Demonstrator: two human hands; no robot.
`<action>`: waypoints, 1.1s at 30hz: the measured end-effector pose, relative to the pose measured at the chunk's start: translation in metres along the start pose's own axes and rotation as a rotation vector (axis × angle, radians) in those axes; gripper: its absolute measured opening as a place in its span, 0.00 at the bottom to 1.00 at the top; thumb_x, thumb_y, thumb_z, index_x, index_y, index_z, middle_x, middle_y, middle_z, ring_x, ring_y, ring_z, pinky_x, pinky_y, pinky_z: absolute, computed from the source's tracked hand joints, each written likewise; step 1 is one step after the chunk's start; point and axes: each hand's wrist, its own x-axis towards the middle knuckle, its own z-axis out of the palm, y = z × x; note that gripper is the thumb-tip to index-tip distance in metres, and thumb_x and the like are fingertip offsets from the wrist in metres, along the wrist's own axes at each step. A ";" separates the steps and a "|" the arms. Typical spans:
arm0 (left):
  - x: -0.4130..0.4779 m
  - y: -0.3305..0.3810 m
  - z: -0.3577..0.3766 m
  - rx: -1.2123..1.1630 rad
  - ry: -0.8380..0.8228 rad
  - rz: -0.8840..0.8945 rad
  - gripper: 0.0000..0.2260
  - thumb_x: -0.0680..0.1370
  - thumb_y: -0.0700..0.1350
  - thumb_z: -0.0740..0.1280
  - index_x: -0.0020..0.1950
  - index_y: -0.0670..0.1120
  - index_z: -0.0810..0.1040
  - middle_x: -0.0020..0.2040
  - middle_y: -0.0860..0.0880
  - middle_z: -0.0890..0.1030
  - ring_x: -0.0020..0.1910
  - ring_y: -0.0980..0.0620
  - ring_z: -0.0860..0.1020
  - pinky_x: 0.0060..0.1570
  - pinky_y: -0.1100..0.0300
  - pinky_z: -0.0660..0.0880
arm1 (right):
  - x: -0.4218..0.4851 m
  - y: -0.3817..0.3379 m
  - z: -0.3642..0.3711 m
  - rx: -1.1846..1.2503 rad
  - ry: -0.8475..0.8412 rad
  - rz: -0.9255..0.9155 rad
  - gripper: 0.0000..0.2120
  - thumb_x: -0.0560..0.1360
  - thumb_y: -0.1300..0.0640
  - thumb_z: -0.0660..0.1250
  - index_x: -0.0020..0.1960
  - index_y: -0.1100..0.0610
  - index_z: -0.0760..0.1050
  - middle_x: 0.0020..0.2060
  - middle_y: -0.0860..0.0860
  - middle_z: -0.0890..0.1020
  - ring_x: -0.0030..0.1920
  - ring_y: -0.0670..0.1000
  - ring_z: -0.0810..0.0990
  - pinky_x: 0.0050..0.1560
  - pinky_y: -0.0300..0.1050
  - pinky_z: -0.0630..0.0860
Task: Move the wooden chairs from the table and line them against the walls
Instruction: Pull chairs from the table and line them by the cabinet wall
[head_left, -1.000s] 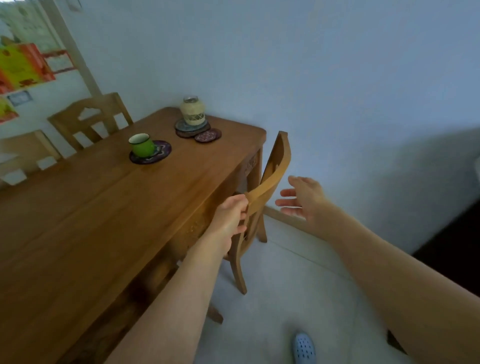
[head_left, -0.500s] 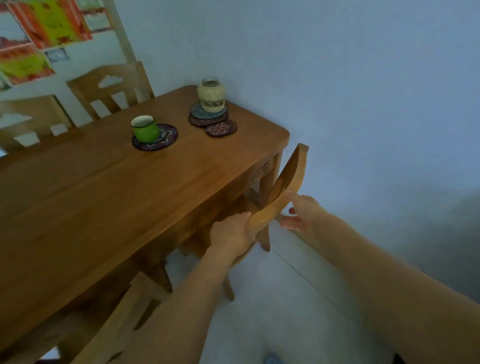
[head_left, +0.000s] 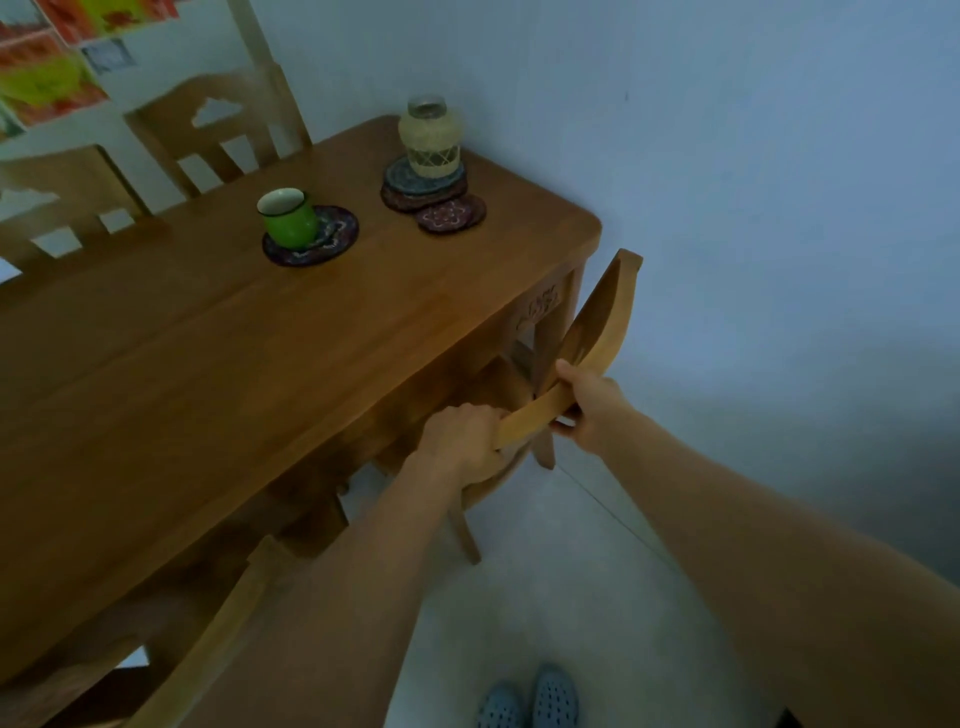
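Observation:
A wooden chair (head_left: 605, 322) stands tucked at the near right corner of the wooden table (head_left: 208, 374), its curved top rail facing me. My left hand (head_left: 460, 441) is closed on the near end of that rail. My right hand (head_left: 589, 405) grips the rail a little farther along. The seat is mostly hidden under the table; two legs show on the floor. Another wooden chair (head_left: 208, 634) has its back rail at the lower left. Two more chairs (head_left: 218, 130) stand on the table's far side.
A green cup (head_left: 288, 217) on a dark coaster and a woven-covered jar (head_left: 430, 137) on stacked coasters sit on the table. A pale blue wall (head_left: 753, 182) runs close behind the held chair. The light tiled floor (head_left: 571, 597) lies below, with my blue shoes (head_left: 530, 699) at the bottom edge.
My right hand, open beside the rail a second ago, has closed on the chair's top rail. My left hand has kept its grip. The view has moved closer and lower.

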 end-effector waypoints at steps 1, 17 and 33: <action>-0.001 -0.001 0.001 0.004 -0.003 0.013 0.14 0.79 0.52 0.65 0.64 0.51 0.77 0.49 0.49 0.82 0.48 0.48 0.81 0.42 0.57 0.69 | 0.001 0.001 -0.002 -0.006 0.002 -0.009 0.17 0.76 0.53 0.69 0.61 0.59 0.71 0.55 0.57 0.80 0.55 0.59 0.79 0.61 0.58 0.75; -0.037 0.057 0.055 0.010 0.083 0.163 0.14 0.80 0.51 0.66 0.65 0.50 0.74 0.50 0.49 0.82 0.46 0.49 0.81 0.41 0.59 0.70 | -0.027 0.035 -0.079 -0.049 0.169 -0.093 0.05 0.74 0.57 0.67 0.44 0.57 0.72 0.45 0.57 0.80 0.52 0.60 0.81 0.52 0.55 0.81; -0.113 0.193 0.124 -0.042 0.088 0.161 0.13 0.76 0.47 0.66 0.61 0.51 0.76 0.45 0.50 0.80 0.41 0.46 0.78 0.36 0.58 0.67 | -0.095 0.069 -0.229 -0.136 0.126 -0.066 0.07 0.74 0.56 0.65 0.49 0.58 0.71 0.48 0.58 0.77 0.49 0.58 0.79 0.36 0.48 0.76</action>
